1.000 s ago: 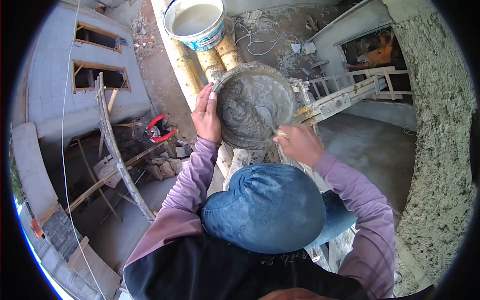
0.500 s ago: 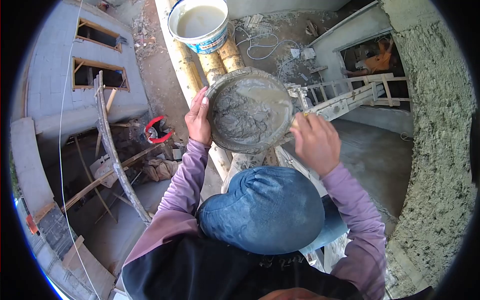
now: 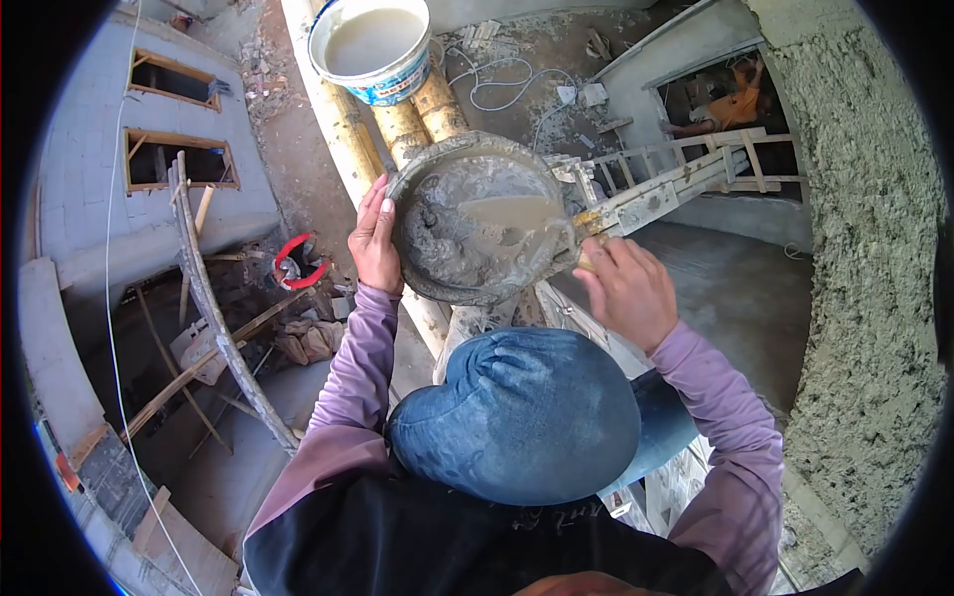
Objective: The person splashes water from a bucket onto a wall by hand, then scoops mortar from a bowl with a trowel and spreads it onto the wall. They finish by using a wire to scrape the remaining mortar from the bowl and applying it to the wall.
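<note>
A rough grey wall filled the right side, its far end cut off by the dark lens edge. Pale poles ran lengthwise away from the person, slanting to the upper left. The person's knee, in blue denim, bulged up and hid what lay beneath it.

Just beyond the knee was the round basin, over the poles, its mouth facing up; being circular, it had no long axis. What bore its underside was hidden. Beyond it stood a white-and-blue bucket, its far rim cut off by the top edge, its lettering only partly legible.

The left grip was curled onto the basin's left rim, thumb on top, fingers outside. The right grip was closed around a pale handle beside the right rim. Only a stub showed, so its exact axis could not be told; its working end blended into the grey mortar.
</note>
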### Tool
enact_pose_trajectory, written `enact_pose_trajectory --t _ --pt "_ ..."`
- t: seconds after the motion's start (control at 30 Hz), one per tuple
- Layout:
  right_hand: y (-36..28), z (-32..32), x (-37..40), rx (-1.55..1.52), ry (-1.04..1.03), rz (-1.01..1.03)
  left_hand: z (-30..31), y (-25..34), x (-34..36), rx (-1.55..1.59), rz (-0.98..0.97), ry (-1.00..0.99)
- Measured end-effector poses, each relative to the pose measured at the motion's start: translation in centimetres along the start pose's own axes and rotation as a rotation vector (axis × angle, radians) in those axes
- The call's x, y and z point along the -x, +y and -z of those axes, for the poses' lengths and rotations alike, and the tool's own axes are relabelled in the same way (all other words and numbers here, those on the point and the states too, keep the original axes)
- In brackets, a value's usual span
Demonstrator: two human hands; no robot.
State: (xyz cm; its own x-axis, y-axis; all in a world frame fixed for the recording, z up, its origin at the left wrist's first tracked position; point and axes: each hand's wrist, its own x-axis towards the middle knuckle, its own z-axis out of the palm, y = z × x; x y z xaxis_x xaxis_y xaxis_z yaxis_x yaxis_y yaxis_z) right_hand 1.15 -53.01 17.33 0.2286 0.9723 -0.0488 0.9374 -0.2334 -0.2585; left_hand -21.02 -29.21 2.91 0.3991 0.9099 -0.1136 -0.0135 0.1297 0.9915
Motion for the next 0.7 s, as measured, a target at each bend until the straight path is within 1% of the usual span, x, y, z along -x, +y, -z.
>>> enact_pose_trajectory --t 0.1,0.17,0.23,0.33,0.37,0.43,0.5,0.57,0.6,0.63,0.7 --pt "1.1 -1.1 -1.7 0.160 -0.064 -0.232 -1.0 0.6 1.3 -0.015 -0.050 0.000" --pt "0.4 -4.4 -3.5 0.223 -0.164 -0.232 -1.9 1.1 1.8 -0.094 -0.111 -0.024" --pt "-1.1 -6.0 -5.2 0.048 -0.267 -0.317 -2.5 1.3 1.9 -0.042 -0.087 0.010" --pt "-2.9 -6.5 -4.1 -0.037 -0.110 -0.207 -1.8 0.7 1.2 -0.039 -0.067 0.016" --pt "-3.6 -6.3 -3.4 -0.045 -0.092 -0.156 -1.3 0.5 1.2 -0.040 -0.051 0.023" --pt "-4.6 -3.9 -2.1 -0.068 -0.041 -0.046 -0.9 0.2 0.9 0.014 -0.022 0.020" --pt "-4.9 -0.3 -1.1 -0.051 -0.096 -0.008 -0.4 -0.7 0.5 -0.021 -0.037 0.017" --pt "-3.9 2.8 -0.9 0.055 -0.156 -0.041 0.1 -0.6 0.8 -0.023 -0.034 0.031" --pt "-2.5 3.2 -1.2 0.099 -0.141 -0.082 0.0 -0.5 0.9 -0.017 -0.031 0.028" --pt "-1.0 3.5 -1.8 0.151 -0.116 -0.127 -0.5 -0.3 0.9 -0.003 -0.038 0.018" --pt "1.2 1.5 -2.0 0.121 -0.209 -0.232 -1.3 0.8 1.3 -0.037 -0.036 0.024"
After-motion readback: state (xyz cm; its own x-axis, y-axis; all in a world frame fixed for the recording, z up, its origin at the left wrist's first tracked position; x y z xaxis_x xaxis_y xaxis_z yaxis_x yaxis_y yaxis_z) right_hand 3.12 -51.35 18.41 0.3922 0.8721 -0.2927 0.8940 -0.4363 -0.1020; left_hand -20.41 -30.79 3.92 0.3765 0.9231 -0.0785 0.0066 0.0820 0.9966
